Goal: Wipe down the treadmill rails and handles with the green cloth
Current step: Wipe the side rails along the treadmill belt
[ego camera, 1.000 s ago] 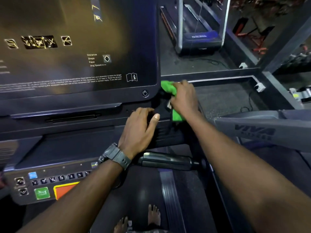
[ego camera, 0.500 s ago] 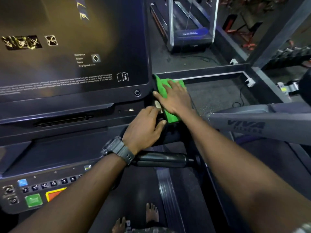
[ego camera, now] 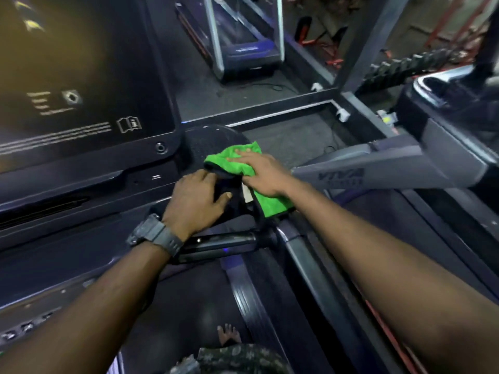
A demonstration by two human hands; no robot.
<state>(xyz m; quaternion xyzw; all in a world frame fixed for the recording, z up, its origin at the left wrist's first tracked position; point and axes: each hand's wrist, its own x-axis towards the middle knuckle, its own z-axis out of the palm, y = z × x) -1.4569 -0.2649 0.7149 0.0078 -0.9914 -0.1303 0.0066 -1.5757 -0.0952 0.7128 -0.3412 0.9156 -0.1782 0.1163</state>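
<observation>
Flat on the green cloth [ego camera: 243, 164] with fingers straight and spread, right hand [ego camera: 266, 176], pressing it onto the dark rounded console corner [ego camera: 213, 140] just right of the screen [ego camera: 81, 76]; cloth draped over that corner, its lower end hanging down past the wrist toward the side rail [ego camera: 305, 255], a white tag showing at its inner edge. Resting on the dark console ledge just left of the cloth, left hand [ego camera: 197, 199], fingers loosely bent, thumb out toward the cloth, holding nothing as far as can be told; grey watch [ego camera: 155, 236] on that wrist. Directly under the left wrist, a glossy black crossbar handle [ego camera: 226, 242], running right to meet the side rail. Close on the right, a grey arm of a neighbouring machine [ego camera: 378, 168], blocking room to that side; beyond the corner, dark floor [ego camera: 291, 136] edged by a grey frame. Farther back, another treadmill [ego camera: 243, 47]. At lower left, a button panel [ego camera: 24, 327], blurred. Below, the belt [ego camera: 189, 306], a side strip [ego camera: 243, 287], bare toes [ego camera: 228, 334].
</observation>
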